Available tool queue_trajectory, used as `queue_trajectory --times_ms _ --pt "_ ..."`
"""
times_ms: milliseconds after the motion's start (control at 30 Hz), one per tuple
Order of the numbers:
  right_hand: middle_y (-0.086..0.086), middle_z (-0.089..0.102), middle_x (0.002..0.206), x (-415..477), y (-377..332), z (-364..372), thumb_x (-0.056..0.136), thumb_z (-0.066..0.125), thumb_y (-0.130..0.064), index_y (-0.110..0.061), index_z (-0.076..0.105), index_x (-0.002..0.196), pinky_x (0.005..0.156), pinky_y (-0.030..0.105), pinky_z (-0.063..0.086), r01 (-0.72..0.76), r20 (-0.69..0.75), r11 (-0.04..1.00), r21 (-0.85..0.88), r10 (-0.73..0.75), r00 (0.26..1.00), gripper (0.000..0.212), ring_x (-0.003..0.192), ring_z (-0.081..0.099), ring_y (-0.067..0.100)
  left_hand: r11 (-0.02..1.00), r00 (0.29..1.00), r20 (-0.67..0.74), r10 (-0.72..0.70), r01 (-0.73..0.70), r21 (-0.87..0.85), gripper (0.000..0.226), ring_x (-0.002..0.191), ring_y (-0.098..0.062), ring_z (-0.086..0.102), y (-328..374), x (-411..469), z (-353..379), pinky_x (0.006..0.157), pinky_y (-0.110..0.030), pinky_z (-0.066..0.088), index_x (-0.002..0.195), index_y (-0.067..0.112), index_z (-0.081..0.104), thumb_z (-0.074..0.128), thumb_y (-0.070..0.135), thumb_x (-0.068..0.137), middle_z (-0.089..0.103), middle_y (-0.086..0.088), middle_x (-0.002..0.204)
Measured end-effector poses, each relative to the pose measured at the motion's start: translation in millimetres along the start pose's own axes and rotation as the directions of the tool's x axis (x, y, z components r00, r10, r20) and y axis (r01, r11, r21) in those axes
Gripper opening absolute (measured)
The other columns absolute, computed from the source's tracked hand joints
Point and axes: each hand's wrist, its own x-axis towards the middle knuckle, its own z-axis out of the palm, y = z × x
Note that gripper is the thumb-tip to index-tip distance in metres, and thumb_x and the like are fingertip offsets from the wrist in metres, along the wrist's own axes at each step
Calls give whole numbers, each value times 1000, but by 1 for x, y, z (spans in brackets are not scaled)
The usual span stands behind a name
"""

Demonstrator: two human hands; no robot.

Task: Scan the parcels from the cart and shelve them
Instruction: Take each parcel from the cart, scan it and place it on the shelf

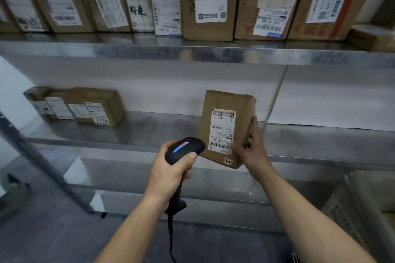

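A parcel (pixel 226 126) stands upright at the front edge of the middle shelf (pixel 149 132), with a scanner (pixel 183 149) just to its left. A cluster of boxes (pixel 85 107) sits on that shelf, far left. Above, a row of parcels (pixel 205 2) lines the upper shelf (pixel 192 51).

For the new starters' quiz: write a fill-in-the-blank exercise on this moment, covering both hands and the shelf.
1. The left hand grips a black handheld ____ by its handle.
2. The right hand holds up a brown ____ with a printed label.
3. The small boxes on the shelf sit to the ____ of the held parcel.

Missing words: scanner; parcel; left.
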Motion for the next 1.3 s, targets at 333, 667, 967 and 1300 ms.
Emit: queue_trajectory --times_ms 333,667,967,1300 --pt "-25 46 135 8 -1 59 91 72 -7 -50 9 156 91 35 56 76 63 996 -45 -73 995 100 114 53 1 999 991 -130 43 -41 18 57 62 -21 64 1 1 -51 57 -24 52 119 31 59 79 36 65 71 -16 103" --pt "-37 46 125 56 9 134 90 70 -1 -38 8 159 92 36 56 139 219 989 -53 -124 968 100 105 58 -15 999 950 -313 17 -4 41 59 62 -20 67 -3 25 -105 61 -29 52 123 33 58 78 38 67 72 -11 100" --pt "-4 44 142 143 15 218 85 75 1 -43 9 158 99 49 54 157 297 984 -81 -126 947 108 114 55 5 998 899 -437 18 6 55 49 65 -21 69 12 96 -152 65 -31 55 126 31 57 83 23 85 71 -13 105" --pt "0 33 148 215 29 284 76 87 -16 -46 4 157 110 56 44 169 296 956 -239 -94 951 120 140 41 24 1000 864 -504 15 -1 28 58 66 -25 70 18 166 -185 61 -26 54 127 29 59 86 29 77 71 -15 106"
